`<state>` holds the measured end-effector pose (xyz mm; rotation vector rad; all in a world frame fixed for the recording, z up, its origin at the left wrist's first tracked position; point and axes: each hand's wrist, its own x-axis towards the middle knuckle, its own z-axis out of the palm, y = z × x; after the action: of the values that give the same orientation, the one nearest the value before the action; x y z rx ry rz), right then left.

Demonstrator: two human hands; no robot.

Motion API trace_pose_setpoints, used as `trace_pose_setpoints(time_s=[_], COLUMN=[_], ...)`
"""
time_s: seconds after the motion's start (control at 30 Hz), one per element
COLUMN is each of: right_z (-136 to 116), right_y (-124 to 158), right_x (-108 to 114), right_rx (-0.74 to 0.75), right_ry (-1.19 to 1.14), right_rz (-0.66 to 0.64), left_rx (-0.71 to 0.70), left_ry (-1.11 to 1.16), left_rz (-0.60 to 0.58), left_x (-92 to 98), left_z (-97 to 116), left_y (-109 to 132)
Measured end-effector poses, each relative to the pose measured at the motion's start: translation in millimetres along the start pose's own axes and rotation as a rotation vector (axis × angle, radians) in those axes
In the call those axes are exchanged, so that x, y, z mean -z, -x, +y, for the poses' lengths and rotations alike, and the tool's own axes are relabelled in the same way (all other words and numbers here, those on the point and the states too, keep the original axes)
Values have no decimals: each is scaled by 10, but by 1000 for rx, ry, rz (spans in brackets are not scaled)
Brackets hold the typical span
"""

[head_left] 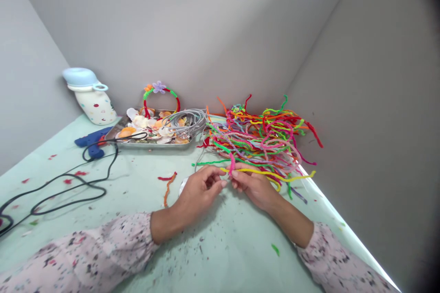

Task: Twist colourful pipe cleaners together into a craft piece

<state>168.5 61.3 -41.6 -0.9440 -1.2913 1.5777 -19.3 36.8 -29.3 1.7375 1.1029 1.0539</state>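
Left hand and right hand pinch a pink pipe cleaner between fingertips; light, bendable; best gripped near ends.

A pale green desk, speckled with scraps, is seen. On it are laid a metal tray of seashells, a blue glue gun with black cord, and a heap of coloured pipe cleaners.

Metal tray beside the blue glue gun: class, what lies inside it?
The metal tray holds pale and orange seashells, with grey hoops on top. The tray floor beneath them is covered.
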Motion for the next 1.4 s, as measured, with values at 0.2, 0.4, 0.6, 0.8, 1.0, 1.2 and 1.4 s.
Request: trace_pose_setpoints(time_s=[0.2, 0.4, 0.6, 0.8, 1.0, 1.2, 1.4], right_z=[-1, 33, -27, -79, -58, 4, -16], right_y=[-6, -8, 27, 56, 49, 66, 108], right_x=[-14, -5, -63, -141, -138, -118, -144], right_rx=[16, 52, 97, 129, 166, 229, 455], right_ry=[45, 102, 194, 259, 329, 436, 656], right_rz=[5, 37, 130, 196, 191, 193, 212], left_rx=[18, 37, 51, 53, -20, 10, -17], left_ry=[26, 50, 87, 39, -115, -86, -50], left_rz=[87, 117, 134, 102, 74, 125, 157], left_x=[-8, 12, 24, 9, 35, 33, 24], left_z=[33, 72, 100, 22, 35, 44, 29], left_y=[-14, -12, -22, -27, -41, -30, -34])
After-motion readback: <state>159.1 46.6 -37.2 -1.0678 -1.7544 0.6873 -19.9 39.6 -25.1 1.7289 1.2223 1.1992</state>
